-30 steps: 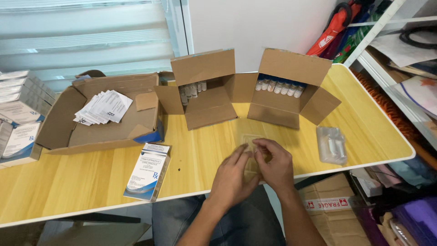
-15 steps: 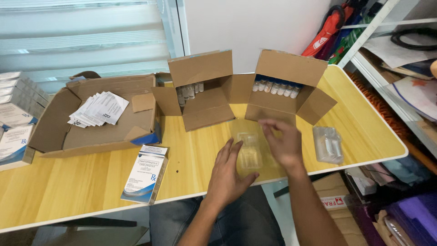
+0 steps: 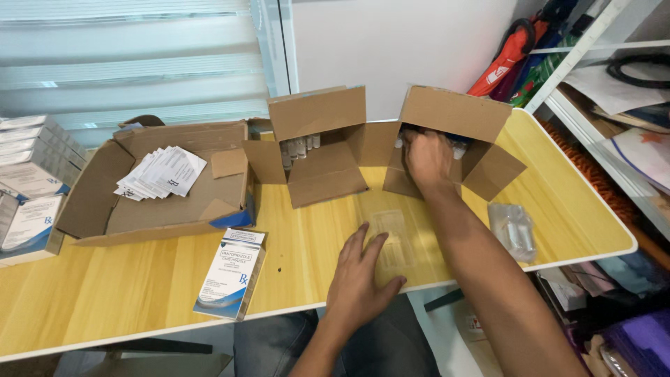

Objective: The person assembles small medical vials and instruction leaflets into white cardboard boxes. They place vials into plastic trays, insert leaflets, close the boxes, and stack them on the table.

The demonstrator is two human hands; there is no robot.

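Head view, one wooden table (image 3: 105,300). Left hand (image 3: 359,279): flat, fingers spread, pressing the clear plastic tray (image 3: 394,241) near the table's front edge. Right hand (image 3: 427,159): reaching into the right cardboard box (image 3: 453,139) among small vials (image 3: 457,150); whether it grips one I cannot tell. Risk: crowded vials may topple or slip, and the tray may skid off the edge.

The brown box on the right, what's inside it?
The right hand reaches into the right cardboard box. Beside it a few small vials with pale caps show. The hand and the box flap hide the rest.
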